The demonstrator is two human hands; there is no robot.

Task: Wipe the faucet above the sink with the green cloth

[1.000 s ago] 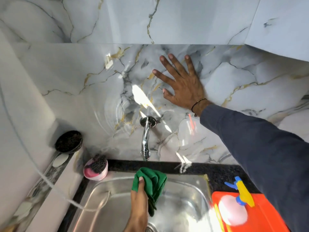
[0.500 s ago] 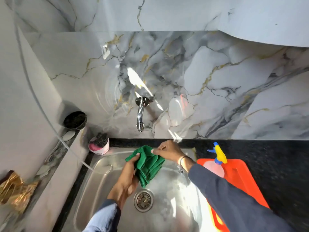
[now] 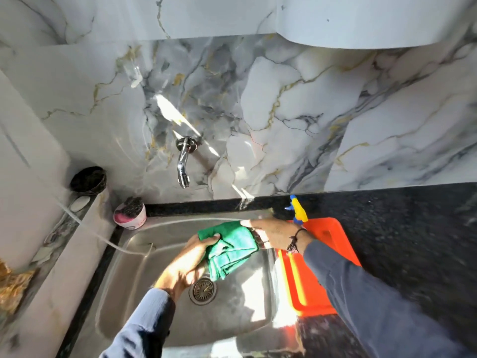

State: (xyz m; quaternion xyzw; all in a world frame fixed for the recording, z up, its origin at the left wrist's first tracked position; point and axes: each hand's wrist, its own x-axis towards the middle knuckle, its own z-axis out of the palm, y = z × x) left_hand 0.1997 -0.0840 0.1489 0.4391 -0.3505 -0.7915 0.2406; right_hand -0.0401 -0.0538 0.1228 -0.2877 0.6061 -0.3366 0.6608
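A chrome faucet (image 3: pixel 183 164) juts from the marble wall above the steel sink (image 3: pixel 144 275). Over the sink basin, well below the faucet, both hands hold a folded green cloth (image 3: pixel 231 248). My left hand (image 3: pixel 185 264) grips the cloth's left edge. My right hand (image 3: pixel 273 232) grips its upper right corner, a dark thread band on the wrist. The cloth hangs above the round drain (image 3: pixel 203 290).
A pink tub (image 3: pixel 130 215) with a dark scrubber stands at the sink's back left corner, a dark bowl (image 3: pixel 89 180) on the left ledge. An orange tray (image 3: pixel 325 254) and a blue-yellow spray bottle (image 3: pixel 298 210) lie on the black counter to the right. A thin hose (image 3: pixel 103 240) runs into the sink.
My right hand came off the wall and down to the cloth, then took its right corner. The cloth is stretched wider between both hands, and the view has pulled back from the wall.
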